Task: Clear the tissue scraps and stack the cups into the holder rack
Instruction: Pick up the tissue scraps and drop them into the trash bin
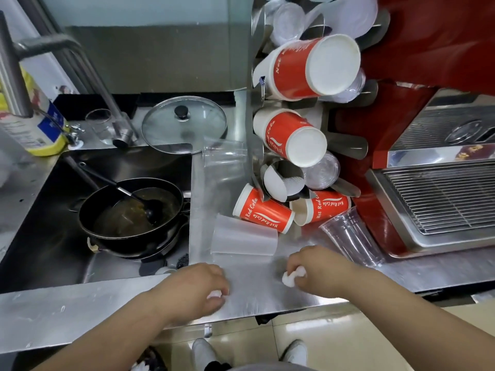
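Steel table (80, 311) under our hands: left hand (199, 286) pinches a tissue scrap (215, 294), right hand (320, 266) grips another scrap (290, 277). Beyond them lie tipped cups (263, 212) below the holder rack (257, 129).

The red paper cup (263, 212) lying on the counter reads "Net Red Cola". The cup beside it (325, 207) carries the same words. The bottle's label (40, 124) cannot be read.
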{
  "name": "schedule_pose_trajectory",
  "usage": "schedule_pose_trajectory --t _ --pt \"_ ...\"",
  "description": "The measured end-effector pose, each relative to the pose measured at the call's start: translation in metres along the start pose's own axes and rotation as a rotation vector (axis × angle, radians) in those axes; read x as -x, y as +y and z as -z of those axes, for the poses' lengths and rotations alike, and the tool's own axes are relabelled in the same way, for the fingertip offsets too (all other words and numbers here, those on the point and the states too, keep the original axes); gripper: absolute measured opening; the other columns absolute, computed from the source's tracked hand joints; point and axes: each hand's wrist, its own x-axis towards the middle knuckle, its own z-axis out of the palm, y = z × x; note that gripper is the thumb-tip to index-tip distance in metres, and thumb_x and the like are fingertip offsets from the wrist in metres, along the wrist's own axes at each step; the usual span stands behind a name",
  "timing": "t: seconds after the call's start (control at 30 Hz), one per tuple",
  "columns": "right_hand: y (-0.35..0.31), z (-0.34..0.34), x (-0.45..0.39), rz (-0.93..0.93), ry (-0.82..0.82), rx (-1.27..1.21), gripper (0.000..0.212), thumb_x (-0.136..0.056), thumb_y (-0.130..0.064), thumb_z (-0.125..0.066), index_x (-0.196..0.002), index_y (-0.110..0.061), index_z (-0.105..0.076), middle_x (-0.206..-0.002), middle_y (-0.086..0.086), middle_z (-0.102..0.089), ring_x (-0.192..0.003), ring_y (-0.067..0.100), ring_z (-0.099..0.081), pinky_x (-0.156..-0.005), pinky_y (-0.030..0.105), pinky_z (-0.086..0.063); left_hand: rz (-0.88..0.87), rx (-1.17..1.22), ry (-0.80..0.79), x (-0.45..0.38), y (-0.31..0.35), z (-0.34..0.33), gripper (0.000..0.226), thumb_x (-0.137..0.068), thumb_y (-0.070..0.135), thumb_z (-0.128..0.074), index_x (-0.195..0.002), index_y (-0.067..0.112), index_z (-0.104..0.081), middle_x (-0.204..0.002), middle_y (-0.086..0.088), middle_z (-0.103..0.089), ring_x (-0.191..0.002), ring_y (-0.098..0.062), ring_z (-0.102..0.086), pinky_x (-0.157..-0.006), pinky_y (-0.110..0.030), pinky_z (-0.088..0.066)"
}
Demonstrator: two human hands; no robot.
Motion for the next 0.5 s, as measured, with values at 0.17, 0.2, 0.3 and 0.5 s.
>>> schedule_pose_trajectory --t 0.17,0.2,0.3,0.5 --pt "-0.024 0.047 0.003 0.109 -0.01 0.014 0.02 -0.084 -0.031 -0.053 -0.101 -0.028 -0.065 -0.107 -0.008 -0.064 -0.093 0.013 -0.054 -0.079 0.027 -0.046 0.009 -0.063 0.008 -0.001 -0.002 0.037 0.027 -0.088 0.039 -0.053 -0.113 0.037 -0.063 -0.117 0.013 -0.057 -0.109 -0.008 -0.054 -0.083 -0.02 -0.04" --pt "-0.031 0.055 0.002 0.124 -0.003 0.012 0.02 -0.085 -0.032 -0.053 -0.1 -0.028 -0.065 -0.106 -0.008 -0.065 -0.095 0.015 -0.056 -0.082 0.03 -0.048 0.01 -0.087 0.013 -0.001 -0.002 0.045 0.028 -0.09 0.038 -0.052 -0.116 0.037 -0.062 -0.118 0.012 -0.056 -0.11 -0.008 -0.053 -0.086 -0.021 -0.041" --pt "-0.054 0.078 -0.004 0.174 0.046 0.071 0.026 -0.082 -0.034 -0.045 -0.1 -0.028 -0.064 -0.106 -0.008 -0.065 -0.1 0.016 -0.057 -0.088 0.036 -0.047 -0.003 -0.149 0.057 0.003 -0.005 0.074 0.027 -0.092 0.039 -0.05 -0.117 0.037 -0.061 -0.118 0.011 -0.056 -0.112 -0.011 -0.052 -0.091 -0.026 -0.044" --pt "-0.103 0.111 -0.032 0.313 0.185 0.123 0.028 -0.087 -0.029 -0.052 -0.113 -0.033 -0.061 -0.111 -0.004 -0.058 -0.104 0.016 -0.053 -0.086 0.03 -0.045 0.028 -0.272 0.11 0.019 -0.021 0.133 0.029 -0.093 0.039 -0.048 -0.119 0.037 -0.06 -0.119 0.01 -0.057 -0.113 -0.015 -0.053 -0.093 -0.033 -0.046"
